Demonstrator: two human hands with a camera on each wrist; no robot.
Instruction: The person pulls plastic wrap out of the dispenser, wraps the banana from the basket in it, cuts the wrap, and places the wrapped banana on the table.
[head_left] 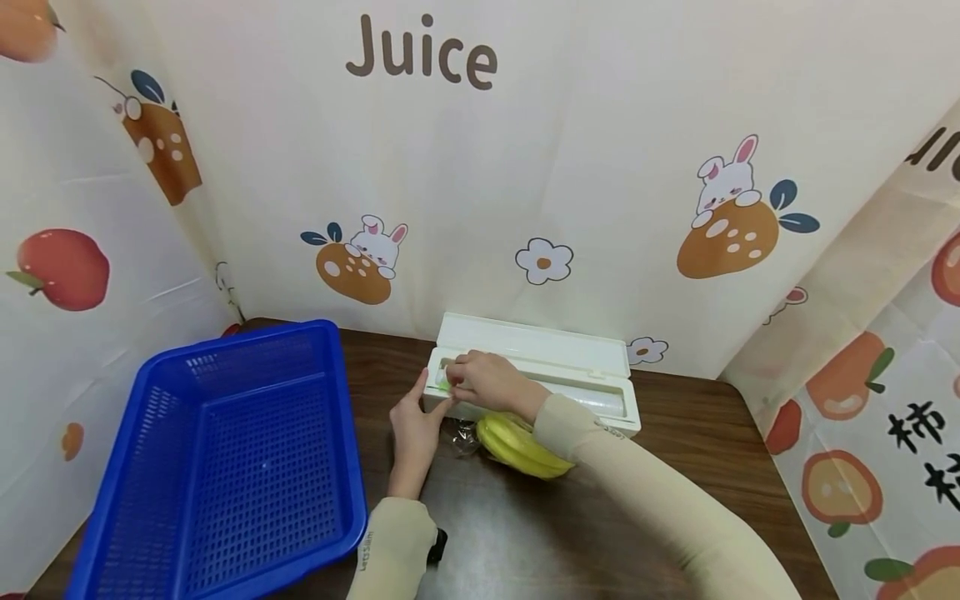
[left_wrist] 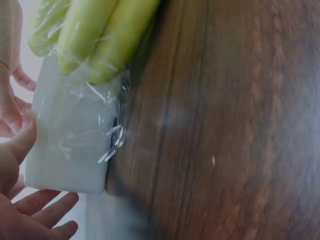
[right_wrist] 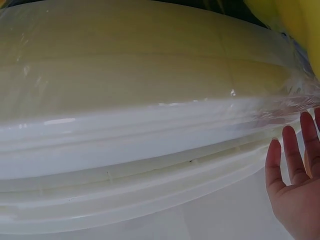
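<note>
A long white cling film box (head_left: 626, 410) lies on the table with its lid (head_left: 532, 340) raised at the back. Inside is a roll of clear film (head_left: 600, 401). My left hand (head_left: 415, 425) holds the box's left end, thumb along the front side and fingers around the end. Over that same end, my right hand (head_left: 489, 382) has bent fingers right at a small green piece (head_left: 444, 386); I cannot tell whether they pinch it. Yellow bananas (head_left: 517, 446) in clear film (left_wrist: 107, 95) lie before the box, below the right wrist. The left thumb tip (left_wrist: 29, 120) is close to the right fingers.
A big blue plastic basket (head_left: 348, 450) with slotted walls stands at the left, near the left forearm. The brown wooden table (head_left: 697, 467) ends at a printed curtain (head_left: 465, 167) behind, with more curtain along both sides.
</note>
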